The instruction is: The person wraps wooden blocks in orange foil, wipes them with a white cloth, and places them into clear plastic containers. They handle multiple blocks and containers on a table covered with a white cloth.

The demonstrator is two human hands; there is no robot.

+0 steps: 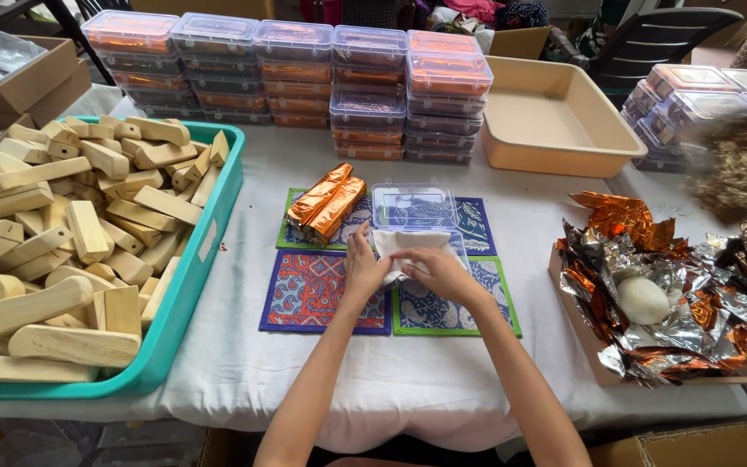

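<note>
- I see my left hand (363, 266) at the middle of the table, its fingers curled together and pinching the left edge of a white cloth (410, 244).
- My right hand (439, 271) lies just beside it, palm down, the fingers bent and closed on the lower part of the same cloth; the 2 hands nearly touch over it.
- The white cloth sits in or over an open clear plastic box (458, 246); I cannot tell how deep it goes, since my hands cover the front of it.
- The clear lid (413, 206) lies flat just behind the box, touching its far edge.
- Box and lid rest on patterned mats: a blue and red mat (309, 294) under my left wrist, a green-edged mat (477, 316) under my right.
- 2 wrapped bars in orange foil (328, 204) lie side by side at a slant on the far left mat, near my left hand but apart from it.
- To my left, a teal tray (185, 298) holds a heap of pale wooden blocks (71, 251).
- At the far edge of the white tablecloth (373, 380) stand stacks of lidded clear boxes (304, 78) with orange contents; beside them sits a beige tray (564, 147).
- To my right, a flat board (590, 355) carries crumpled foil sheets (650, 285), silver and orange, with a white rounded lump (641, 299) among them.
</note>
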